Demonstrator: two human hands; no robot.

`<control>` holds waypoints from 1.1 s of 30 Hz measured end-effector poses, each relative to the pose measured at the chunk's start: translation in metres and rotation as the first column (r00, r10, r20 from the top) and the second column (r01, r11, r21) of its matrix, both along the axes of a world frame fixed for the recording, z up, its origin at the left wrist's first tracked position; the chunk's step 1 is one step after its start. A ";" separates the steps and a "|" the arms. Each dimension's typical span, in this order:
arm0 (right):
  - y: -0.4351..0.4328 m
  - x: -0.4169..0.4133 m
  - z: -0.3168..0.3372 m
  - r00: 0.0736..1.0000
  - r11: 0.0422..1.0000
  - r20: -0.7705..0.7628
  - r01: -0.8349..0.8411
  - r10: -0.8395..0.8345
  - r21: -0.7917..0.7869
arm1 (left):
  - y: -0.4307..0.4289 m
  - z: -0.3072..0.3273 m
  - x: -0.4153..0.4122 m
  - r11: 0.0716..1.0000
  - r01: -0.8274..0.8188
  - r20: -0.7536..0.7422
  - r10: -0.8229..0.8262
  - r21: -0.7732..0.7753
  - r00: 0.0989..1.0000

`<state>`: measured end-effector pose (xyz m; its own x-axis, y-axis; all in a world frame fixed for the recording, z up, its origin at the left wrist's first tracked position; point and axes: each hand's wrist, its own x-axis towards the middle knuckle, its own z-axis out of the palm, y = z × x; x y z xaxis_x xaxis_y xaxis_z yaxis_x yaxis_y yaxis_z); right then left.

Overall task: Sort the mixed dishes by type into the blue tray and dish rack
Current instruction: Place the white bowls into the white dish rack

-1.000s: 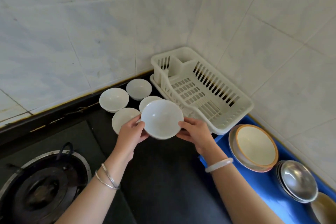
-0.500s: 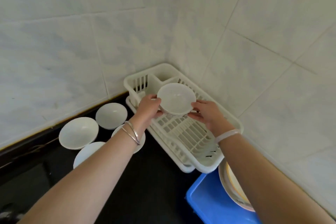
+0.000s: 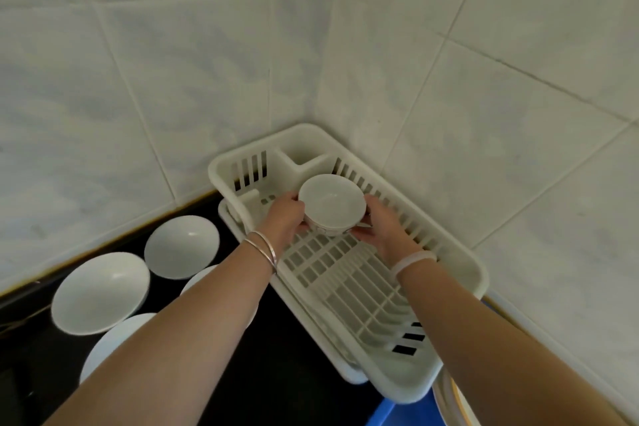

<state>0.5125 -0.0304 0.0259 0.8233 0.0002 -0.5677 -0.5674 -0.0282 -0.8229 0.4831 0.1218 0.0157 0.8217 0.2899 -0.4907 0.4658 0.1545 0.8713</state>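
Note:
Both my hands hold one white bowl (image 3: 331, 202) over the far end of the white dish rack (image 3: 460, 261), which stands in the tiled corner. My left hand (image 3: 283, 220) grips the bowl's left side and my right hand (image 3: 382, 225) its right side. The bowl is upright, tipped slightly toward me, just above the rack's slotted floor. Several other white bowls sit on the dark counter left of the rack, among them a near bowl (image 3: 100, 292) and a far bowl (image 3: 181, 245); my left forearm covers parts of two more. A corner of the blue tray (image 3: 397, 413) shows at the bottom edge.
Tiled walls close in behind and to the right of the rack. A plate edge (image 3: 446, 401) lies on the blue tray at the bottom right, mostly hidden by my right arm. The rack's near half holds no dishes.
My hands carried the bowl from above the counter to the right and away, over the rack, then lower toward its far end. The view followed toward the corner.

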 end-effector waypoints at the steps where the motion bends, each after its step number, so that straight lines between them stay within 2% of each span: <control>1: 0.001 0.001 -0.002 1.000 1.000 0.001 0.002 -0.002 -0.002 | 0.001 -0.002 0.001 1.000 0.004 -0.006 -0.004 0.000 1.000; 10: 0.007 0.003 -0.014 0.999 1.000 0.022 -0.025 0.025 0.002 | 0.004 -0.014 0.005 0.999 -0.039 -0.002 0.039 -0.038 0.999; 16: 0.006 -0.002 -0.018 0.996 0.995 0.038 -0.073 0.076 -0.071 | 0.002 -0.013 0.005 0.995 -0.071 -0.028 0.069 -0.070 0.997; 21: 0.002 -0.012 -0.007 0.987 0.972 0.124 -0.078 0.107 -0.223 | 0.005 -0.004 -0.002 0.998 -0.054 -0.013 0.054 0.032 0.998; 27: 0.006 -0.039 0.026 0.924 0.886 0.270 -0.131 0.272 -0.444 | 0.011 0.019 -0.035 0.988 0.000 0.081 -0.012 0.155 0.997; 33: 0.039 -0.099 0.061 0.852 0.879 0.356 -0.219 0.383 -0.423 | 0.031 0.044 -0.109 0.962 -0.087 0.167 0.044 0.258 0.985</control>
